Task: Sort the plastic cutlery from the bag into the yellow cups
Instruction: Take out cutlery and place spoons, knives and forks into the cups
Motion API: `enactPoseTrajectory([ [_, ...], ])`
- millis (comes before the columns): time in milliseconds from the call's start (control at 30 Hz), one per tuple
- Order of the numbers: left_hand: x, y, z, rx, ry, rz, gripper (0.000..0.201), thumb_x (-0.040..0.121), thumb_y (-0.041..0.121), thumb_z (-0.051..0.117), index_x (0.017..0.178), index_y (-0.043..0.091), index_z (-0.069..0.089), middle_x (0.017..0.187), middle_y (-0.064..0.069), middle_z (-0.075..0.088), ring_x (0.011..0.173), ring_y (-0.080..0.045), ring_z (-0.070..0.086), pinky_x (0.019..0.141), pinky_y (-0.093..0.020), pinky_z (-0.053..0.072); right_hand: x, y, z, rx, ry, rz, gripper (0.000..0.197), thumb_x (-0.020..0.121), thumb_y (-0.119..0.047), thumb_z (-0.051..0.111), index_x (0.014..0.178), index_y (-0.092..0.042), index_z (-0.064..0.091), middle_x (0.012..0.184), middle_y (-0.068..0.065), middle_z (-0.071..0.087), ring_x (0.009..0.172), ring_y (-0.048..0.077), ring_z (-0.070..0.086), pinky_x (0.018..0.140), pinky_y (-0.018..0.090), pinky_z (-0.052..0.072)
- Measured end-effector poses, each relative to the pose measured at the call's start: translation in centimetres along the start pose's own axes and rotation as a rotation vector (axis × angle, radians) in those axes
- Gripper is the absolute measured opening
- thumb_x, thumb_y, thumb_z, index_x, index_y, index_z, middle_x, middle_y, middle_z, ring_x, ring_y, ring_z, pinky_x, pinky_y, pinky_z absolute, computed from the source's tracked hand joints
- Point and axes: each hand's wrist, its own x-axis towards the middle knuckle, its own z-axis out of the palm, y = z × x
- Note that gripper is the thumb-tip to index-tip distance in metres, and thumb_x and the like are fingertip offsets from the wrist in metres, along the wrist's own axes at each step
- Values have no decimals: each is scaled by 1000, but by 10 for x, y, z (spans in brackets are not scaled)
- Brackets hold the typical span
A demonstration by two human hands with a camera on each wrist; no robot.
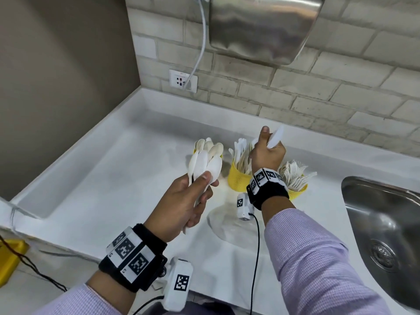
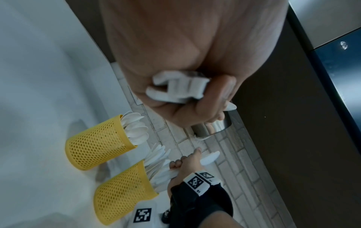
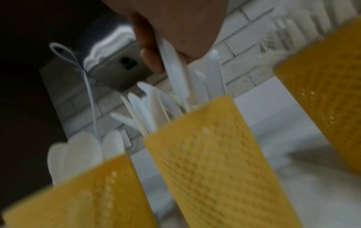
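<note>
Three yellow mesh cups stand in a row near the tiled wall. The left cup [image 2: 97, 141] holds spoons, the middle cup [image 1: 237, 178] knives, the right cup [image 1: 298, 189] forks. My left hand [image 1: 204, 192] grips a bunch of white plastic spoons [image 1: 203, 165] by the handles, bowls up, just in front of the spoon cup. Above the middle cup, my right hand [image 1: 270, 142] grips a white knife [image 3: 175, 69] whose lower end reaches down among the knives in that cup. In the left wrist view the spoon handles [image 2: 175, 91] show in my palm.
A steel sink [image 1: 386, 223] lies at the right. A hand dryer [image 1: 261, 30] hangs on the wall above, its white cable running to a socket [image 1: 183, 80]. A flat translucent plastic sheet [image 1: 218, 226], perhaps the bag, lies on the white counter [image 1: 102, 178].
</note>
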Motion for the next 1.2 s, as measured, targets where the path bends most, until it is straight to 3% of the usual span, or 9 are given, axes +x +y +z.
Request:
enactPoseTrajectory([
  [167,-2,-6,-8,0,19,-22,36,95,48,55,97,14,66,69,-1,40,42,-14,23,44,-22,19,2,23,-6,-102,-103,-96,12,83,-29,69,81,-38,60,77,13,67,74,40,69,71,52,58],
  [233,-2,-6,-9,-2,16,-22,34,96,48,54,95,16,67,69,-1,40,42,-13,23,43,-23,19,4,18,-7,-88,-70,-133,17,83,-21,69,86,-37,62,80,10,68,75,31,70,71,47,58],
  [333,-1,-4,-8,-10,9,-20,37,96,48,54,99,13,65,70,-2,40,42,-13,24,43,-22,20,6,5,-8,-58,-94,-229,13,87,-7,64,91,-19,65,88,4,71,81,17,67,82,38,57],
  [467,3,1,-6,-30,-4,-17,38,96,48,54,99,11,65,68,-2,40,41,-14,25,42,-21,23,-4,-22,-9,-74,-146,-316,16,91,-11,57,99,-19,68,105,0,74,104,20,68,100,41,53],
  [633,9,8,-1,-69,-6,-52,38,95,50,59,94,13,66,58,-2,33,41,-15,27,42,-21,27,-52,-54,-25,2,-552,-224,13,94,-14,58,98,-10,69,94,11,72,88,27,68,80,35,54],
  [767,12,6,4,-40,10,-40,37,96,47,60,90,11,65,56,-4,41,39,-17,30,41,-21,30,-95,-59,-43,52,-824,-86,31,92,-22,62,110,3,67,92,19,68,79,20,65,75,28,53],
  [933,12,9,10,-4,-14,-33,33,102,41,56,86,15,68,60,-9,49,40,-16,32,41,-23,34,-110,-58,-48,49,-720,-78,13,98,-7,63,101,4,67,80,10,68,67,9,65,69,20,51],
  [1033,11,12,14,-2,-46,-28,39,100,46,52,94,10,67,66,-12,56,41,-17,35,41,-25,41,-108,-61,-53,-21,-684,-120,12,99,-1,61,97,-8,71,79,0,70,68,13,70,69,22,52],
  [1200,12,13,17,-100,15,-97,42,103,41,53,104,1,63,82,-16,67,57,-30,67,57,-44,62,-106,-65,-52,34,-472,-175,13,101,-8,53,92,-11,62,74,3,64,60,19,59,63,28,49],
])
